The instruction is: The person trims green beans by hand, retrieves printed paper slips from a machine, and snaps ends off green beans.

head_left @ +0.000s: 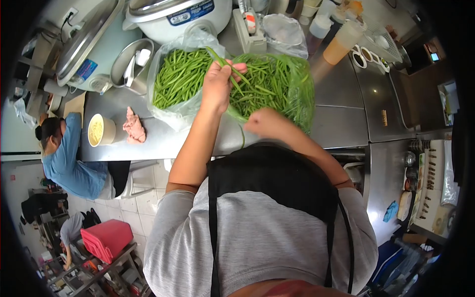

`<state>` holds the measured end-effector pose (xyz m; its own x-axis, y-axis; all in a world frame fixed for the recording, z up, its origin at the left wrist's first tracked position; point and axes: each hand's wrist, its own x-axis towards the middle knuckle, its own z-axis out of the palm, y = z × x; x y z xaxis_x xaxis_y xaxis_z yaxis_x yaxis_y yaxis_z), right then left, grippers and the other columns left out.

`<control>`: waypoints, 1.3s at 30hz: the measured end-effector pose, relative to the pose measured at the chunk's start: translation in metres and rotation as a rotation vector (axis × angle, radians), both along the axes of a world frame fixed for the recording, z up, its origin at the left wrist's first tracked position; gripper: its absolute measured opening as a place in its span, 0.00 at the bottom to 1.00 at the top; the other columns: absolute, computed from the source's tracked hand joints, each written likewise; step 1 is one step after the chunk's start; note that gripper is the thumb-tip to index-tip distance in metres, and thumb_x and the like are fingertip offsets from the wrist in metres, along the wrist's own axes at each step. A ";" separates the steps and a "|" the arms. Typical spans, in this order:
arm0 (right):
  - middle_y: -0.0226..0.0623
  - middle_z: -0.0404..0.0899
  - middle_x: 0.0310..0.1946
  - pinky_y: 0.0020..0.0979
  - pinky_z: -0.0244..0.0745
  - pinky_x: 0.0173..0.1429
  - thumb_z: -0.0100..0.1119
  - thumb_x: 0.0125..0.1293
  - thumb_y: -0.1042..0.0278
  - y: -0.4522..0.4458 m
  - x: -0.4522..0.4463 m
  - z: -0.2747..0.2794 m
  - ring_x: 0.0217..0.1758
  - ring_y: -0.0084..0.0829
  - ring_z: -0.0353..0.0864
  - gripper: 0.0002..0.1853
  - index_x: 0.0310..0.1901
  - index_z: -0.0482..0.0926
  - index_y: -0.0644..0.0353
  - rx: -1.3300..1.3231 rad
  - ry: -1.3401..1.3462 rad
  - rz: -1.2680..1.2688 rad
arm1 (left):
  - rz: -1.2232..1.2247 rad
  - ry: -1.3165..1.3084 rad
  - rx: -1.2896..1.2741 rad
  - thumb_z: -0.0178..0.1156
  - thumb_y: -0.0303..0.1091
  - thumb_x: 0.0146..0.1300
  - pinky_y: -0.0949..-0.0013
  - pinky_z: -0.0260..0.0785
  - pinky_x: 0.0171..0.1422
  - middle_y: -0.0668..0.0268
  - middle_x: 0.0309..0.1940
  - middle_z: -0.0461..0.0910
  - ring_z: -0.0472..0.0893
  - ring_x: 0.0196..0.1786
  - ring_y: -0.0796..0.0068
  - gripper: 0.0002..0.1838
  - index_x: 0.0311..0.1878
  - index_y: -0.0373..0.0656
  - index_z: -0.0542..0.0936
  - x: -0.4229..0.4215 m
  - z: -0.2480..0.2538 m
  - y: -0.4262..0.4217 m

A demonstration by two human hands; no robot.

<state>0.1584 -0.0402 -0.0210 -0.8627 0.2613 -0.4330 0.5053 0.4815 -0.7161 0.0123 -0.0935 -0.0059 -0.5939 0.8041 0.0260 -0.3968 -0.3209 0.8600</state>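
Observation:
My left hand [217,84] is closed around a few green beans [215,55], which stick out past the thumb and fingers. It is raised over the gap between two bags. Below it on the left, a clear plastic bag [170,115] lies open, full of green beans [179,74]. On the right, a green plastic bag [303,84] holds more green beans [267,81]. My right hand [264,123], blurred by motion, is curled at this bag's near edge; what its fingers hold is hidden. A thin green strip [242,136] hangs just beside it.
A tub of pale strips [110,129] and a pink crumpled cloth-like lump [133,126] sit left on the steel table [163,143]. Large cookers [178,22] stand behind, sauce bottles [341,42] at back right. A person in blue [74,148] leans at the table's left end.

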 end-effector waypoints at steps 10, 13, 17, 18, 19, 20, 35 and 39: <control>0.44 0.76 0.28 0.38 0.70 0.35 0.54 0.46 0.60 -0.038 -0.033 -0.051 0.34 0.42 0.76 0.15 0.31 0.77 0.64 0.503 -0.221 0.313 | 0.006 -0.057 0.024 0.41 0.30 0.61 0.71 0.64 0.40 0.56 0.35 0.75 0.74 0.38 0.68 0.05 0.38 0.43 0.65 -0.011 -0.011 -0.039; 0.42 0.75 0.25 0.37 0.69 0.32 0.53 0.46 0.65 -0.034 -0.032 -0.061 0.30 0.40 0.76 0.11 0.29 0.76 0.63 0.461 -0.060 0.344 | 0.004 -0.079 0.011 0.40 0.31 0.61 0.71 0.64 0.40 0.56 0.35 0.75 0.75 0.37 0.68 0.04 0.38 0.44 0.64 -0.011 -0.010 -0.044; 0.38 0.73 0.19 0.32 0.67 0.27 0.50 0.49 0.70 -0.014 -0.027 -0.021 0.22 0.34 0.73 0.07 0.28 0.73 0.63 0.193 0.310 0.010 | 0.033 -0.114 -0.016 0.39 0.30 0.62 0.71 0.64 0.40 0.56 0.35 0.74 0.75 0.37 0.68 0.05 0.38 0.44 0.64 -0.018 -0.009 -0.046; 0.36 0.72 0.18 0.31 0.66 0.26 0.50 0.50 0.71 -0.009 -0.025 -0.012 0.21 0.31 0.72 0.06 0.28 0.73 0.63 0.121 0.397 -0.134 | 0.036 -0.110 -0.027 0.38 0.30 0.62 0.71 0.64 0.40 0.56 0.35 0.74 0.74 0.37 0.68 0.05 0.38 0.44 0.64 -0.017 -0.009 -0.044; 0.35 0.72 0.17 0.30 0.66 0.26 0.50 0.51 0.70 -0.004 -0.024 -0.002 0.21 0.29 0.71 0.07 0.30 0.73 0.64 0.010 0.400 -0.218 | 0.037 -0.106 -0.041 0.38 0.30 0.61 0.71 0.64 0.40 0.56 0.35 0.74 0.74 0.37 0.68 0.05 0.38 0.44 0.64 -0.016 -0.008 -0.042; 0.34 0.72 0.17 0.28 0.66 0.26 0.50 0.52 0.70 0.003 -0.024 0.008 0.21 0.27 0.70 0.07 0.31 0.72 0.64 -0.100 0.405 -0.305 | 0.035 -0.101 -0.055 0.38 0.29 0.61 0.71 0.64 0.40 0.56 0.35 0.74 0.74 0.37 0.69 0.05 0.38 0.44 0.64 -0.015 -0.007 -0.039; 0.23 0.63 0.16 0.20 0.57 0.24 0.46 0.57 0.68 0.026 -0.033 -0.001 0.19 0.15 0.59 0.07 0.25 0.69 0.61 -0.291 0.734 -0.698 | -0.063 0.128 0.136 0.41 0.28 0.60 0.68 0.61 0.48 0.57 0.36 0.74 0.72 0.41 0.70 0.04 0.38 0.43 0.64 0.019 -0.008 -0.015; 0.33 0.67 0.15 0.25 0.61 0.25 0.45 0.56 0.66 0.052 -0.035 0.005 0.18 0.24 0.64 0.10 0.25 0.69 0.64 0.012 0.773 -0.700 | -0.139 0.186 0.158 0.40 0.28 0.60 0.68 0.63 0.47 0.60 0.28 0.73 0.73 0.37 0.70 0.05 0.38 0.42 0.64 0.036 -0.018 -0.010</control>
